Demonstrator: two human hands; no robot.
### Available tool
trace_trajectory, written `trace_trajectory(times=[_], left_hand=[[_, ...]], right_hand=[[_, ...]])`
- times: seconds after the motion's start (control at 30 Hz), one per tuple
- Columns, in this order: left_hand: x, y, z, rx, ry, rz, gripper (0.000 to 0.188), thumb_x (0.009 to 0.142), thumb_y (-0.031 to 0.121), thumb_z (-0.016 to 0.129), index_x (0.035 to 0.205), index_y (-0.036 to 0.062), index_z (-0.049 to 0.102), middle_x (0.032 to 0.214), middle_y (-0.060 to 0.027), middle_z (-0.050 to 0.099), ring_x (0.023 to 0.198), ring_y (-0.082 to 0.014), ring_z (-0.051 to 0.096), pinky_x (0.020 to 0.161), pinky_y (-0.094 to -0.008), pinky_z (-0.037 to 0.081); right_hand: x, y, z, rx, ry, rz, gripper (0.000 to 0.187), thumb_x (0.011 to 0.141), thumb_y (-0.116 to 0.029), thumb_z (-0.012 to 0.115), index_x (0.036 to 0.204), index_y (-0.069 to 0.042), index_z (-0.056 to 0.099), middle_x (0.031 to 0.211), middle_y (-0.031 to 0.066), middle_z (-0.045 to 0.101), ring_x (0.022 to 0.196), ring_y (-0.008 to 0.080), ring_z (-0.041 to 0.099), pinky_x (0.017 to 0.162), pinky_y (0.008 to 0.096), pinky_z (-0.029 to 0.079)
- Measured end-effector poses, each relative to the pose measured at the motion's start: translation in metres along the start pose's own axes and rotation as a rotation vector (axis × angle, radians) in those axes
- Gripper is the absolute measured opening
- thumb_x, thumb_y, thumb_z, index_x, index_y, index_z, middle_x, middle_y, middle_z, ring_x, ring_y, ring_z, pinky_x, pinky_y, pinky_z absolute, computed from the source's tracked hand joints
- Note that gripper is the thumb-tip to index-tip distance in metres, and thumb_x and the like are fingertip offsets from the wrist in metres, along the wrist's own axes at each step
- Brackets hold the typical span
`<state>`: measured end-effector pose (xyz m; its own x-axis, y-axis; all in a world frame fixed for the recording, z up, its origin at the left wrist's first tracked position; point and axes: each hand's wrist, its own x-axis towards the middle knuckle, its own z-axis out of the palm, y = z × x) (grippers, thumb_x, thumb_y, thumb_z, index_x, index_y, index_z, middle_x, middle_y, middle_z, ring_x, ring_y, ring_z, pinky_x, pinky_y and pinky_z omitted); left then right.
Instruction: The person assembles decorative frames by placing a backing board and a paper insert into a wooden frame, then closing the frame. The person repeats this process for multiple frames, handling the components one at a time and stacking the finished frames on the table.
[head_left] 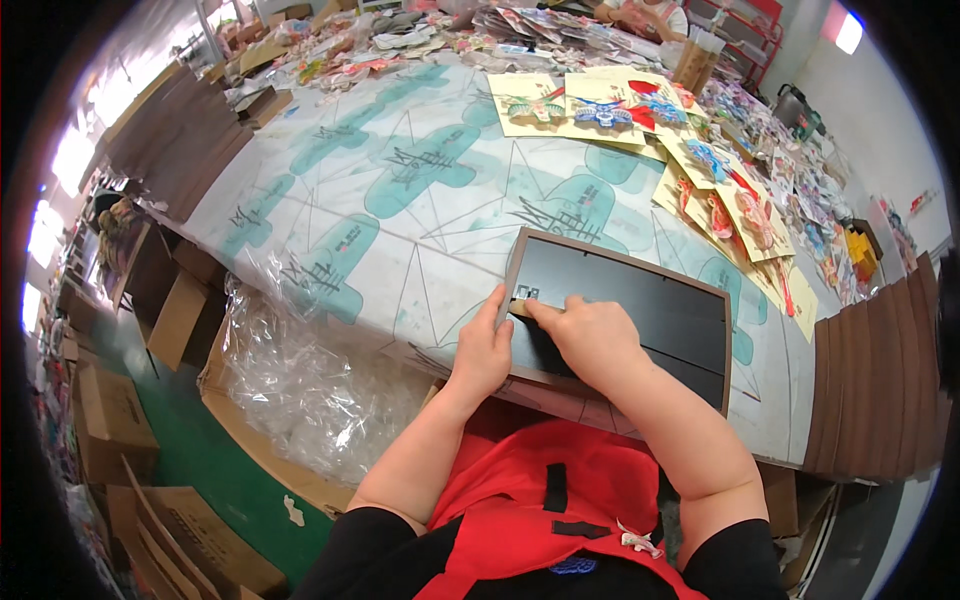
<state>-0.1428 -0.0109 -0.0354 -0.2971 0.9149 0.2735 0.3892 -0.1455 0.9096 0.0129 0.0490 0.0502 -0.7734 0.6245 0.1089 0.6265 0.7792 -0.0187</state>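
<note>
A rectangular picture frame [516, 268] with a brown rim and a black back panel [640, 300] lies on the near edge of the table, tilted slightly. My left hand [483, 345] grips its left side, thumb along the rim and fingers closed against the edge. Above the panel, my right hand [600, 340] is closed around a small tan, wooden-looking tool [519, 307]. Its tip meets the inner left edge of the frame, close to my left fingers. A small pale printed mark [527, 292] shows on the panel beside the tool; most of the tool is hidden in my fist.
Cream cards with colourful kite-shaped ornaments [603, 114] overlap at the far right. Brown frames are stacked at the right [880, 380] and far left [165, 140]. Below the table's left edge stands a carton of clear plastic bags [330, 400]. Another person [645, 15] sits beyond the piled far end.
</note>
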Motion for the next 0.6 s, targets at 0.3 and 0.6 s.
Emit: trace_trajectory(times=[0.3,0.6], left_hand=[[0.0,0.006,-0.001,-0.032,-0.023,-0.045,0.046,0.088,0.003,0.048,0.133,-0.0068,0.041,0.125,-0.0272,0.053,0.117,-0.0363,0.052,0.097,-0.0356,0.04],[0.001,0.0,-0.002,-0.03,-0.04,-0.032,0.048,0.087,0.002,0.049,0.132,-0.008,0.041,0.127,-0.0267,0.052,0.119,-0.0344,0.051,0.099,-0.0343,0.038]], right_hand=[[-0.021,0.049,0.009,0.118,0.077,0.32,0.031,0.092,-0.022,0.047,0.122,-0.024,0.055,0.081,0.0153,0.062,0.068,0.0372,0.063,0.062,0.0467,0.051],[-0.003,0.063,0.011,0.135,-0.048,0.405,0.034,0.093,-0.021,0.047,0.126,-0.022,0.052,0.079,0.0169,0.063,0.074,0.0367,0.062,0.065,0.0464,0.05]])
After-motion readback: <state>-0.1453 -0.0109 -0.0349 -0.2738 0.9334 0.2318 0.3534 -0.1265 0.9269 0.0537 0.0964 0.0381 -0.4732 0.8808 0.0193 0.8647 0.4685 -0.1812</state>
